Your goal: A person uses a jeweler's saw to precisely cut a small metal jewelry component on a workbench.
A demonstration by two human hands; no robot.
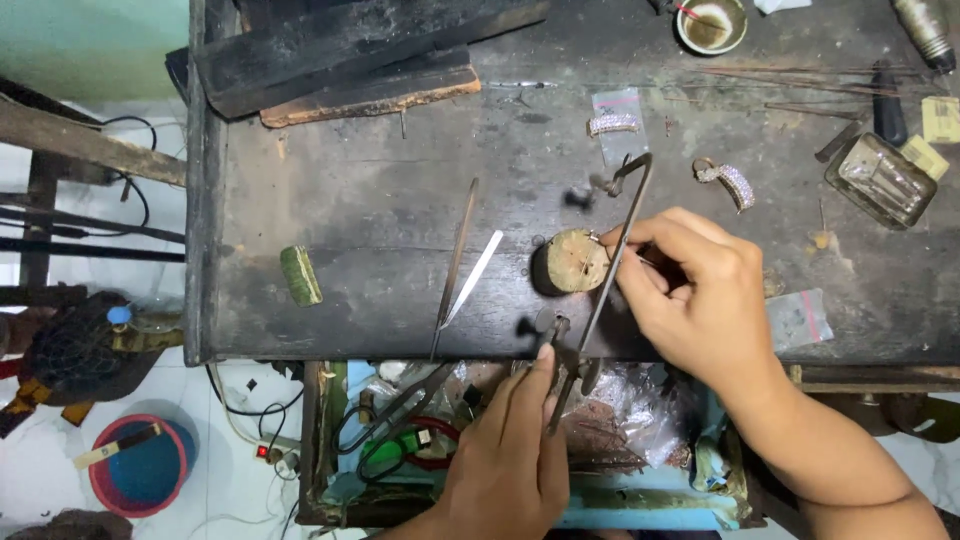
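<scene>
Nearest the camera, the left hand point(510, 450) rises from below the bench edge and closes around the lower end of a small jeweller's saw frame point(600, 280), fingers wrapped at the handle just over the open drawer point(480, 450), which is crowded with pliers, wire and crumpled plastic. The frame runs slantwise up across the dark wooden workbench point(380, 220), its top arm ending near a clear packet. Just beyond, the right hand point(700, 300) is pinched shut on a tiny workpiece, too small to make out, pressed against the round wooden peg block point(572, 262) beside the blade. Judging from this, sawing goes best with the frame held lightly rather than squeezed, the blade kept square to the piece and the strokes long and even, letting the teeth cut; the right fingertips should brace the piece firmly on the wood and stay clear of the blade's line. Forcing or twisting would likely snap so thin a blade. To the left lie two slim metal files point(465, 265) and a green block point(300, 275); farther back rest a stone-set ring point(728, 180), a second sparkling piece on the packet point(613, 123), a glass dish point(880, 180), a small bowl point(711, 24) and stacked charred boards point(350, 50)
</scene>
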